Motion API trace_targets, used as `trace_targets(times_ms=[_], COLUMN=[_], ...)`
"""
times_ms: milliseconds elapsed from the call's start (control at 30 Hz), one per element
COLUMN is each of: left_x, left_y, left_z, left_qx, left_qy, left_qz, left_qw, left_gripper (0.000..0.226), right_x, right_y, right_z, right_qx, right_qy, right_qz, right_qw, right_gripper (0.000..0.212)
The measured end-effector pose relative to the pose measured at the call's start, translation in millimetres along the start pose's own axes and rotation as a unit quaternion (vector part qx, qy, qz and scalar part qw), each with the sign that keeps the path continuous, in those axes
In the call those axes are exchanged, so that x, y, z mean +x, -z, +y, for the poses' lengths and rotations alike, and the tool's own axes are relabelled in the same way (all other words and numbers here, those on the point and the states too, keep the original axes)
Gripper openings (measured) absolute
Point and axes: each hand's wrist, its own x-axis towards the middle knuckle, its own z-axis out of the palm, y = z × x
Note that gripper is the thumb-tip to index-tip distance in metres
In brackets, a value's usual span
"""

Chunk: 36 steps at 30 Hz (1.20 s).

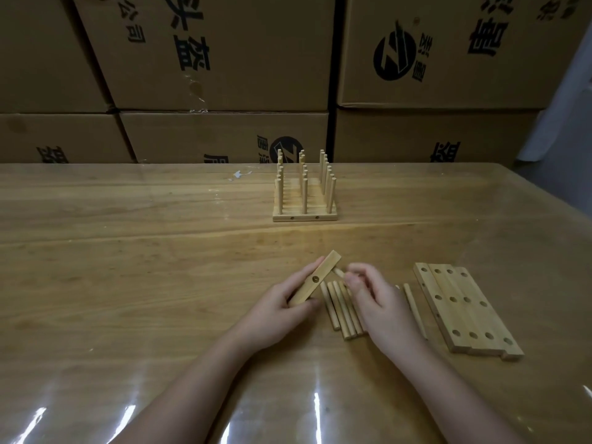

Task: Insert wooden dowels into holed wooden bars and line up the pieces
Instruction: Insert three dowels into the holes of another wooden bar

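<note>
Left grip (282, 310) is closed round one holed bar (315, 278), fingers on its far side and thumb near its low end. The bar is tilted, top end pointing away and to the right, with one hole visible mid-length. Right grip (374, 302) pinches a dowel (338, 272) at the fingertips. The dowel's end is just beside the bar; can't tell if they touch. Loose dowels (341, 310) lie flat on the worktop (160, 267) between my grips, partly under the right one. A single dowel (415, 310) lies just right of the right grip. Spare bars (464, 309) lie flat side by side further right, holes up. The lined-up set (304, 200) of bars with upright dowels stands well ahead of both grips. Cardboard boxes (224, 52) are stacked behind the worktop.
</note>
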Motion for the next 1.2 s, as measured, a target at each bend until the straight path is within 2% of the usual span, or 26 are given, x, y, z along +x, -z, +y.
trace_targets(times_ms=[100,167,200,267,333,467,567,667,800,967,1067,1200], left_x=[2.3,6.4,8.1,9.5,10.5,11.7,13.5,14.0,14.2,13.9,11.1,8.2], left_y=[4.5,12.8,17.0,22.4,25.1,28.2,27.7,25.4,26.5,21.3,20.0,17.2], left_z=[-6.3,-4.3,-3.4,-4.5,-5.4,-3.6,-3.9,-5.4,-9.0,-9.6,-6.9,-1.2], left_qx=[-0.136,-0.238,-0.294,-0.383,-0.439,-0.5,-0.531,-0.549,-0.565,-0.498,-0.464,-0.422], left_qy=[0.053,0.084,0.102,0.146,0.151,0.142,0.161,0.15,0.13,0.128,0.124,0.124], left_qz=[0.11,0.186,0.209,0.228,0.235,0.243,0.227,0.206,0.181,0.137,0.102,0.065], left_qw=[0.983,0.95,0.927,0.883,0.854,0.819,0.801,0.796,0.794,0.846,0.871,0.896], left_gripper=[0.057,0.026,0.014,0.036,0.042,0.036,0.035,0.032,0.035,0.038,0.041,0.044], right_x=[0.7,0.9,0.6,-2.3,-6.3,-4.9,-4.2,-8.0,-11.7,-8.4,-7.5,-8.8], right_y=[8.0,10.5,7.9,-3.8,-16.0,-19.6,-23.0,-29.4,-31.9,-25.3,-23.2,-22.6], right_z=[0.5,3.3,3.9,7.0,11.1,12.1,12.3,9.8,10.2,5.4,5.6,4.2], right_qx=[0.027,-0.01,-0.044,-0.161,-0.254,-0.302,-0.325,-0.323,-0.307,-0.229,-0.206,-0.19], right_qy=[0.007,0.024,0.041,0.088,0.132,0.119,0.141,0.179,0.186,0.138,0.128,0.137], right_qz=[0.112,0.145,0.126,0.04,-0.032,-0.084,-0.104,-0.119,-0.142,-0.089,-0.076,-0.097], right_qw=[0.993,0.989,0.99,0.982,0.958,0.942,0.929,0.922,0.923,0.959,0.967,0.967], right_gripper=[0.048,0.052,0.051,0.039,0.032,0.043,0.041,0.033,0.029,0.01,0.011,0.013])
